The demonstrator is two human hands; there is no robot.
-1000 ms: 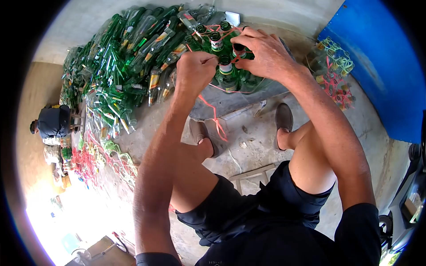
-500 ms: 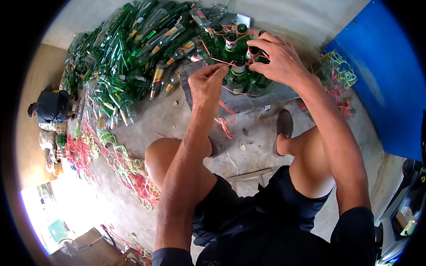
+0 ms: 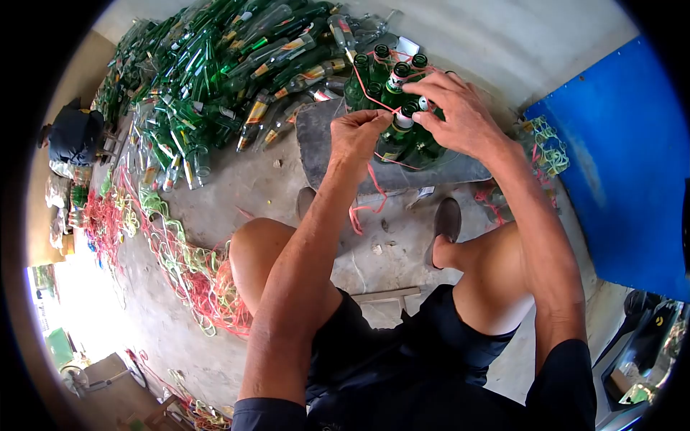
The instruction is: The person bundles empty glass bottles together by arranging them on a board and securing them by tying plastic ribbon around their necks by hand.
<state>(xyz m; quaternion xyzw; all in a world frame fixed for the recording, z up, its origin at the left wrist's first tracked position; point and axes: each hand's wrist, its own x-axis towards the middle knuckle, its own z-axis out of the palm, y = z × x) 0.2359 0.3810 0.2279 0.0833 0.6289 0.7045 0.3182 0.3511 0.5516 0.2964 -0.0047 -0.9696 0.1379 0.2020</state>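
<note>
Several green bottles [image 3: 392,144] stand upright in a tight cluster on a dark slab [image 3: 320,147]. A thin pink cord [image 3: 372,92] runs around and between their necks, and its loose end hangs over the slab's front edge. My left hand [image 3: 356,136] is at the cluster's left front, thumb and fingers pinched on the cord. Over the bottles at the right, my right hand [image 3: 460,115] has its fingers curved and apart around the necks, touching the cord or bottle tops; its exact contact is partly hidden.
A large heap of green and clear bottles [image 3: 215,65] lies at the left and back. Tangled pink and green cords [image 3: 205,287] lie on the floor. A blue panel [image 3: 611,165] stands at the right. Far left, a person in dark clothing [image 3: 75,135] sits bent over.
The view has shifted, with the bottle cluster now farther right. My left hand has drawn the cord leftward from the front bottle's neck, while my right hand stays over the right-hand bottles.
</note>
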